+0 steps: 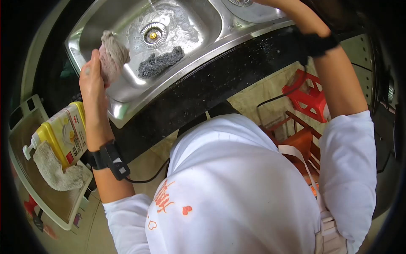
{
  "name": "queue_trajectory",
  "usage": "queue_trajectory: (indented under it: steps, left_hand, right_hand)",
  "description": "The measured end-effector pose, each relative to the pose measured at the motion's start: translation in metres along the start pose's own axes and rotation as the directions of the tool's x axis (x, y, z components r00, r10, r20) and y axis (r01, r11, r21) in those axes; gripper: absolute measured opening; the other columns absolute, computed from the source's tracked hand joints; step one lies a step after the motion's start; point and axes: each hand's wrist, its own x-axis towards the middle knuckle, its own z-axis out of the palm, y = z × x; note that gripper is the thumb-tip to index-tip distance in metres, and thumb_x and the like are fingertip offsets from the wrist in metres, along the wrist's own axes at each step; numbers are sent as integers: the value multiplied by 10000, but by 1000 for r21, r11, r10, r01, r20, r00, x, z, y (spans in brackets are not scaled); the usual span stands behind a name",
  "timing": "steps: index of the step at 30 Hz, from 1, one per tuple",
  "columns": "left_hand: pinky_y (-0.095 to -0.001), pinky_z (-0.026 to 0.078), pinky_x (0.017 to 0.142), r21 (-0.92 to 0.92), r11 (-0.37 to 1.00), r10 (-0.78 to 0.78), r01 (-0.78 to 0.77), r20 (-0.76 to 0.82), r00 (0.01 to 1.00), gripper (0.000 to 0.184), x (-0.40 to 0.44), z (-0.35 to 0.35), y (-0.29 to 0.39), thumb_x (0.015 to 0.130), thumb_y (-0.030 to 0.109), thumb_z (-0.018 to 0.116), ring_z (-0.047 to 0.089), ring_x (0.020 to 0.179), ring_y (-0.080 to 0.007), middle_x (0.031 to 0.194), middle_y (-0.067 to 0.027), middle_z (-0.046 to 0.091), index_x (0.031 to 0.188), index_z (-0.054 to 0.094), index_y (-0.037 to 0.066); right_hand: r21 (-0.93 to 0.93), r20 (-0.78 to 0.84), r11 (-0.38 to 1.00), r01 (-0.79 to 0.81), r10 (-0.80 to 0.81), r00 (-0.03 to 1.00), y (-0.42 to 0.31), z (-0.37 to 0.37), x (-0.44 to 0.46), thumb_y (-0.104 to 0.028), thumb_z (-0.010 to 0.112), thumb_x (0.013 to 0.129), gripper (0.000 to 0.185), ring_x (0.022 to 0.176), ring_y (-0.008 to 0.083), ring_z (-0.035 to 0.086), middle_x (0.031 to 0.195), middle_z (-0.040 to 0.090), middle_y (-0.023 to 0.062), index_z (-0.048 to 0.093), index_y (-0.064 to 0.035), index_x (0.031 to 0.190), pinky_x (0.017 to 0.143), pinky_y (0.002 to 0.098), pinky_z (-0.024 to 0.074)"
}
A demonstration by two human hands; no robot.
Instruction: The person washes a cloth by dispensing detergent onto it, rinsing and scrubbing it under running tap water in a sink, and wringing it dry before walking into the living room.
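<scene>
A bunched, wet-looking pinkish-grey cloth [112,57] is gripped in my left hand [92,80], over the left side of the steel sink [94,31]. Water runs into the basin near the drain strainer [153,34]. Below the drain lies a crumpled dark grey cloth [160,62], touched by neither hand. My right forearm reaches up to the top edge, by the second basin [258,12]; the fingers of that hand are out of the picture.
At the left, a tray [31,169] holds a yellow pump bottle [63,133] and a pale cloth [57,169]. A black counter edge [203,91] fronts the sink. A red stool [305,95] and a wooden chair [298,135] stand below right.
</scene>
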Motion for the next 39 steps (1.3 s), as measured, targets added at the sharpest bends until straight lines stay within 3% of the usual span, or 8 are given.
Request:
queue_trajectory:
  steps: [4,6,12,14,16,22,28,39]
  left_hand:
    - [-175,302,399,-52,997,-54,53,-20,998,446,-21,-2,-1,805,458,548,482,504,-51,666,-12,567,881,564,19]
    - [-165,319,401,1,995,-102,102,-19,995,430,-19,-5,-4,822,459,522,478,515,-40,691,2,562,913,566,40]
    - [-153,317,375,-58,992,-108,113,88,990,423,-20,7,-4,844,463,486,438,459,-27,669,19,550,908,582,56]
    - [-153,309,366,-35,993,-106,111,127,986,422,-18,9,-2,844,463,485,430,439,-27,651,21,548,889,590,56]
    - [-150,307,357,-45,993,-101,106,110,989,418,-10,14,-7,841,450,499,410,412,-26,629,18,549,860,599,45]
    - [-229,406,478,-127,990,-42,57,119,992,392,1,20,-9,710,407,667,535,566,-113,715,-56,590,762,588,26]
    - [-271,428,487,-160,983,-84,88,30,996,315,2,33,2,726,321,647,516,625,-133,756,-48,522,833,443,105]
    - [-192,303,448,-546,820,165,-173,-65,984,129,33,103,64,726,18,601,393,524,-37,614,35,460,739,489,79]
  right_hand:
    - [96,-10,994,42,-41,999,33,-23,-53,-314,649,680,424,1149,337,411,1241,429,196,616,-90,1038,955,306,332]
    - [623,232,782,20,-210,950,46,11,-91,-145,638,742,133,652,111,546,692,571,18,615,-16,756,590,265,440]
    - [780,531,608,-146,-521,669,-19,56,-183,-116,644,671,113,597,174,526,659,543,76,615,-18,721,555,271,417]
    - [729,518,684,-39,-512,685,-15,61,-180,-95,614,684,90,573,164,515,638,531,66,607,-12,719,544,269,416]
    - [595,272,786,-168,0,962,14,65,-160,-72,581,699,74,564,153,514,635,533,60,595,-2,716,548,260,417]
    - [782,477,615,-101,-486,732,-9,60,-187,-121,605,702,90,643,167,537,699,554,65,598,-31,708,614,291,434]
    - [696,86,708,-118,80,993,28,43,-127,-89,572,723,76,569,111,485,648,535,49,577,-15,739,540,249,399]
    - [953,193,247,-175,-53,980,-74,33,44,-264,638,765,468,608,121,553,766,569,58,460,-25,1127,502,247,472]
